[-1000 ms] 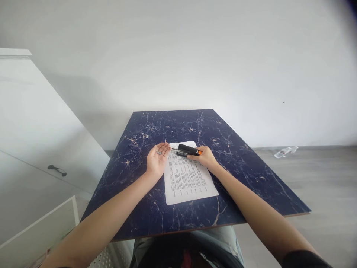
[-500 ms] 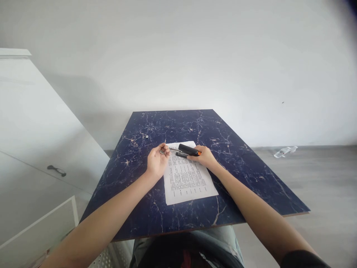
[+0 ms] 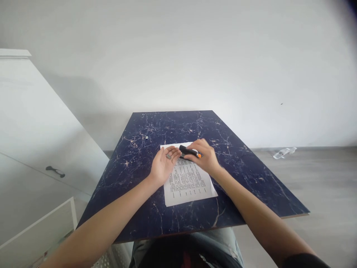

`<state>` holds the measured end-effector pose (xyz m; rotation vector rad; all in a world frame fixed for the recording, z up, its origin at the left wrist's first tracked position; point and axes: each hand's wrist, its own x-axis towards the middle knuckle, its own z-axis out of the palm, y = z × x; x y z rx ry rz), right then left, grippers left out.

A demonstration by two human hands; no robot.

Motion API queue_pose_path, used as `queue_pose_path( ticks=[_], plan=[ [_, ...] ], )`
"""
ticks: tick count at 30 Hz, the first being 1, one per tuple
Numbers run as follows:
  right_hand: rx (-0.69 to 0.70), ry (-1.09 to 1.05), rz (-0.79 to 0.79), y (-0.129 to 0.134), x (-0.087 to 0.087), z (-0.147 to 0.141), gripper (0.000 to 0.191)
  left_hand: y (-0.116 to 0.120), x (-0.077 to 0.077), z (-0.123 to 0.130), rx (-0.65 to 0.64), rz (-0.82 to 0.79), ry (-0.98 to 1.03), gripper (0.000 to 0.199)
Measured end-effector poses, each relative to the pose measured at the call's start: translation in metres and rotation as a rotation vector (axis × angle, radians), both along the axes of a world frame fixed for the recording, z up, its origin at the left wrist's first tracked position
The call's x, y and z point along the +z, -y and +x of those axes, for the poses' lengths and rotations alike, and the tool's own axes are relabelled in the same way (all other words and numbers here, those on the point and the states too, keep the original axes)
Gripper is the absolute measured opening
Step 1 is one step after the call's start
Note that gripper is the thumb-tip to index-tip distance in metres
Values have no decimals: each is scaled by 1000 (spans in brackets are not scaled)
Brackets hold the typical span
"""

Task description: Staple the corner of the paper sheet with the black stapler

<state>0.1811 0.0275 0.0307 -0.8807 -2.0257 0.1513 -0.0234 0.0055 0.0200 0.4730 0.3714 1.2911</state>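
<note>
Grasping the stapler (image 3: 188, 150), the right hand (image 3: 205, 157) is holding it just beside the left hand (image 3: 163, 164), now reaching nearer, open under a small metal piece (image 3: 168, 156)

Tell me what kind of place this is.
Probably a room in a home, perhaps a study corner: a blue marbled table bears printed paper, a white cabinet stands beside it, and a bare pale wall rises behind.
</note>
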Motion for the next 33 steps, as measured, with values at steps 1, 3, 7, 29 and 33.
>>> queue_pose_path(
  ticks=[1, 3, 7, 29, 33],
  plan=[
    [77, 34, 19, 7, 4, -8, 23, 3, 0, 2, -29, 6, -10, 38],
    [138, 91, 43, 17, 7, -23, 18, 8, -1, 4, -66, 16, -37, 41],
    [108, 87, 77, 21, 4, -42, 15, 12, -1, 6, -75, 37, -91, 44],
    [-683, 345, -491, -157, -25, 120, 31, 8, -14, 0, 336, 232, -491, 27],
    [-679, 400, -454, -160, -33, 118, 27, 7, -14, -2, 332, 213, -513, 28]
  ],
)
